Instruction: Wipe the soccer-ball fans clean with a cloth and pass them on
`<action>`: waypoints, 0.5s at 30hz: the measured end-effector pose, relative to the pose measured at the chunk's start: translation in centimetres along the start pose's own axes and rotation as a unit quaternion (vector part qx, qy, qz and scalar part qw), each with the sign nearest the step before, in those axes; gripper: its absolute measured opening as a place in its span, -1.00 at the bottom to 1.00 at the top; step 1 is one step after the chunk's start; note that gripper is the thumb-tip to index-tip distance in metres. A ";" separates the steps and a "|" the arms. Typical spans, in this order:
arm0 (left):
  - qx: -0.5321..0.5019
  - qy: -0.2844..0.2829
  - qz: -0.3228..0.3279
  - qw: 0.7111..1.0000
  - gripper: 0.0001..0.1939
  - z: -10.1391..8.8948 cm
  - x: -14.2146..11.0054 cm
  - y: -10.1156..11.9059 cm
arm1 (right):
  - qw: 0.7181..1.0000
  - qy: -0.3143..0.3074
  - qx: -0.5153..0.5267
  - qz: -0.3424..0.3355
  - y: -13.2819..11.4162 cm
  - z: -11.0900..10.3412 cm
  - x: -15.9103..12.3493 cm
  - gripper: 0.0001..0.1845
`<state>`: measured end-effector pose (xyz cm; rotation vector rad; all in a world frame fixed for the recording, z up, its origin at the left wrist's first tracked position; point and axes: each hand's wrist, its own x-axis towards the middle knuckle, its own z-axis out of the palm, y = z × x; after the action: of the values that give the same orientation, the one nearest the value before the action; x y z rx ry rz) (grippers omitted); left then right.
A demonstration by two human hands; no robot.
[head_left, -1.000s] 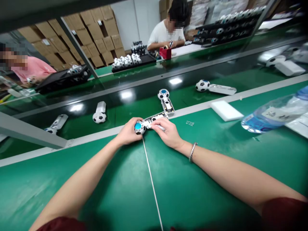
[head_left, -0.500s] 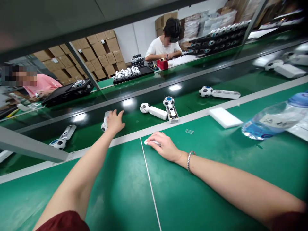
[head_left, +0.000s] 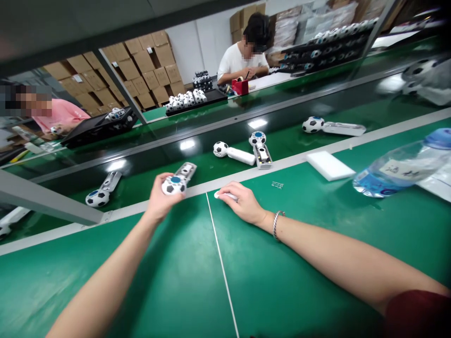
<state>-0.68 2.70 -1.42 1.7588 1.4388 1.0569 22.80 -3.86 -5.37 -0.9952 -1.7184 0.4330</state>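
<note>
My left hand (head_left: 159, 199) is closed round the ball end of a white device with a soccer-ball head (head_left: 174, 185). The device's handle is open, showing its inner parts, and points up and right over the belt's near rail. My right hand (head_left: 244, 203) rests on the green table with its fingers curled round a small white piece (head_left: 230, 195). Most of that piece is hidden under the fingers. Beyond the right hand, another soccer-ball device (head_left: 261, 152) with an open handle lies beside one whose handle looks closed (head_left: 240, 155).
More soccer-ball devices lie on the green belt (head_left: 200, 176), such as one at the left (head_left: 98, 197). A white block (head_left: 330, 165) and a water bottle (head_left: 391, 171) are at the right. A metal post (head_left: 52, 197) stands at the left. Two people sit across the belt.
My left hand has closed on the soccer-ball device and drawn it off the belt towards me. Devices on the belt have shifted right in view. My right hand keeps its hold.
</note>
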 end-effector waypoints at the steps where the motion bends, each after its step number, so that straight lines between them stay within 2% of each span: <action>1: -0.020 -0.021 0.003 1.000 -0.37 1.0 -1.6 0.3 | 1.000 0.005 0.000 -0.001 -0.1 0.0 -0.1 -0.87; 4: -0.014 -0.068 0.016 0.997 -0.42 3.4 -5.5 0.9 | 1.000 0.017 -0.004 -0.009 -0.6 -0.2 -0.4 -0.87; 6: 0.010 -0.090 0.019 0.996 -0.42 4.2 -6.8 0.9 | 1.000 0.015 -0.006 -0.014 -0.9 -0.3 -0.6 -0.89; 9: 0.057 -0.122 0.037 0.990 -0.40 4.4 -7.3 0.9 | 1.000 0.005 -0.005 -0.015 -1.3 -0.3 -0.7 -0.91; 13: 0.076 -0.134 0.052 0.987 -0.40 4.2 -7.2 1.0 | 1.000 0.002 -0.003 -0.014 -1.7 -0.1 -0.8 -0.91; 15: 0.078 -0.138 0.053 0.986 -0.40 4.3 -7.3 1.1 | 0.999 -0.014 -0.010 -0.035 -2.0 0.3 -0.9 -0.91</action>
<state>3.01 -4.56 -3.99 2.0233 1.2944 0.7315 21.86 -5.67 -4.65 -0.9441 -1.7795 0.3878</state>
